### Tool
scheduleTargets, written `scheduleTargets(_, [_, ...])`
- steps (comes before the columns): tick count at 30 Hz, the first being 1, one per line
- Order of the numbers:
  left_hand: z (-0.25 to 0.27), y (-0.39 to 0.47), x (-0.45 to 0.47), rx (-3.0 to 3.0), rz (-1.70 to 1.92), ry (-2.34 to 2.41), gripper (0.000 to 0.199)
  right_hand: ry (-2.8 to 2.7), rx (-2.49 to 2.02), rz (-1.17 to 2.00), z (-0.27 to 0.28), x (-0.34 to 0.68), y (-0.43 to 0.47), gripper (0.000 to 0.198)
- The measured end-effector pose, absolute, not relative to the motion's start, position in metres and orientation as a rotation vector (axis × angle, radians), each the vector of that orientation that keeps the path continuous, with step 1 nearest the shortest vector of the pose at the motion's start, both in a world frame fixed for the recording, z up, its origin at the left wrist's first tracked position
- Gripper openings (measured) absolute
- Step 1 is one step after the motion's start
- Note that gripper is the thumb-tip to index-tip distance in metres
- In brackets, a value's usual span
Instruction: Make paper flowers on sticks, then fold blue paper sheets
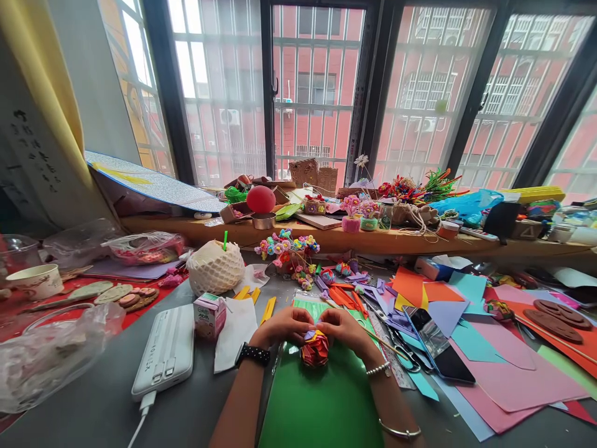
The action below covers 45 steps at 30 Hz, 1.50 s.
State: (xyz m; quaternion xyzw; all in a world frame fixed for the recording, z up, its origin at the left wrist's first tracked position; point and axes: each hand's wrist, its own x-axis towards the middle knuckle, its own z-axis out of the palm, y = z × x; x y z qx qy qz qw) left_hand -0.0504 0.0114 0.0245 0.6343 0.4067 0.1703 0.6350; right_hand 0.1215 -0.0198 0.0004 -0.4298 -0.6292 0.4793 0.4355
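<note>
Over a green mat (321,410), my left hand (290,325) and my right hand (344,331) meet with their fingertips nearly touching. Both are closed in a pinch at the top of a folded paper ball (314,352) in red, orange and yellow. A bit of purple paper shows at its top, just under the fingers. How much of it each hand grips is partly hidden by the fingertips. Orange paper strips (345,297) and purple paper scraps (380,292) lie just beyond the hands. Near my right wrist are scissors (405,354) and a thin wooden stick (368,330).
A white power bank (165,348) with a cable, a small drink carton (209,316) and a foam-netted coconut (215,267) stand to the left. To the right lie a phone (438,345) and coloured paper sheets (508,367). Crochet flowers (289,246) stand behind.
</note>
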Motion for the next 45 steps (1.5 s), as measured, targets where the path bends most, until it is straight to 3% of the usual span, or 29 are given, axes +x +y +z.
scheduleTargets(16, [0.028,0.009,-0.051,1.497,0.349,0.913,0.039,-1.536,-1.087,1.466,0.002,0.128,-0.021,0.029])
scheduleTargets(25, [0.027,0.01,-0.051,1.518,0.369,0.932,0.036,-1.524,-1.06,1.455,-0.001,0.125,-0.02,0.023])
scheduleTargets(45, [0.027,0.012,-0.046,1.454,0.624,0.972,0.035,-1.629,-1.198,0.891,-0.002,0.121,-0.014,0.016])
